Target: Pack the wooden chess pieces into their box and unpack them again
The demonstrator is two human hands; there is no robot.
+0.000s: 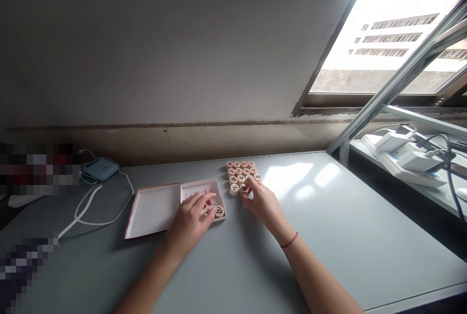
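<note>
Grey wall (164, 51) backs the tabletop (310, 236), where a white cable (105, 224) loops beside an open box (156, 207), laid flat presumably for easy reach. The left hand (191, 212) partly covers loose discs (219, 212) inside (its grip I cannot tell); the right hand (264, 202) grasps a front disc (243, 189) of the rows (239, 171), set face-up presumably for reading.

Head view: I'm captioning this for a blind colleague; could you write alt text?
A person's right hand is at the near edge of several rows of round, character-marked pieces on a grey table; the left hand is over an open box holding more.
</note>
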